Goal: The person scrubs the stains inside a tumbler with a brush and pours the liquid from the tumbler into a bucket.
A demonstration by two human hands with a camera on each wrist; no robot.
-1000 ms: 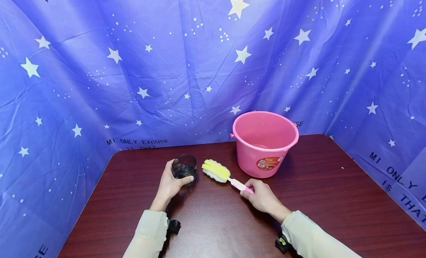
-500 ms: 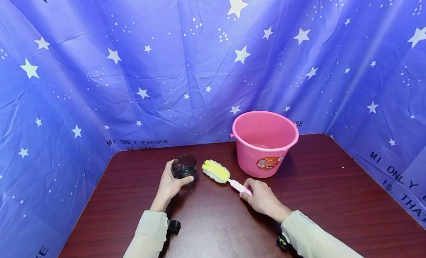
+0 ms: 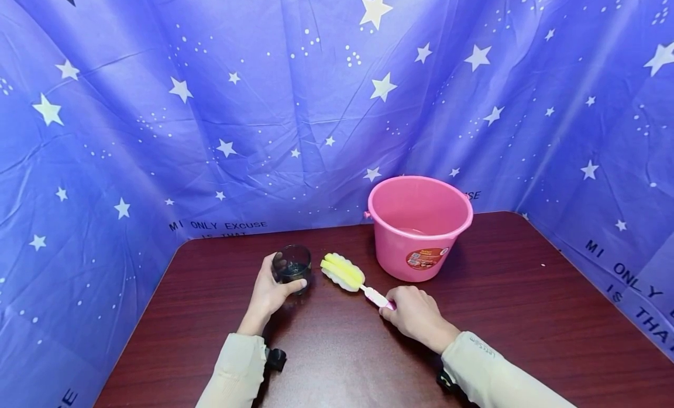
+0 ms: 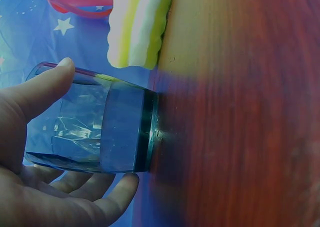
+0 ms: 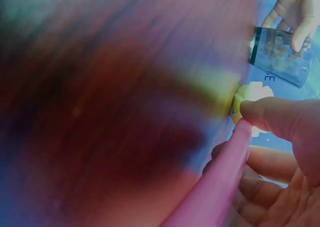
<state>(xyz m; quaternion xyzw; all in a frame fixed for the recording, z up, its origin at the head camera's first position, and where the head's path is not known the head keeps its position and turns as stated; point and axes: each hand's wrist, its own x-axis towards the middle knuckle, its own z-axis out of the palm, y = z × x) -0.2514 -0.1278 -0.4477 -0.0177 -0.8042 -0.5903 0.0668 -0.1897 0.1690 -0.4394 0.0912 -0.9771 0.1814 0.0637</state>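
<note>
My left hand [image 3: 270, 291] grips a dark tinted drinking glass [image 3: 292, 267], thumb on the near side and fingers around the far side. In the left wrist view the glass [image 4: 120, 127] is see-through and its base is at the tabletop. My right hand [image 3: 418, 315] holds the pink-and-white handle [image 3: 377, 297] of a sponge bottle brush between thumb and fingers. The brush's yellow and white sponge head [image 3: 343, 272] points toward the glass, a small gap apart. The pink handle [image 5: 215, 182] runs under my right thumb in the right wrist view.
A pink bucket [image 3: 389, 256] with an orange label stands behind my right hand, near the table's back edge. The dark red wooden table [image 3: 210, 314] is bordered by a blue curtain [image 3: 263, 103] with white stars. Black straps sit at both wrists.
My right hand has rolled slightly over the handle, back of the hand more upward, covering more of the handle's pink end. The brush head has barely shifted. My left hand and the glass stay put.
</note>
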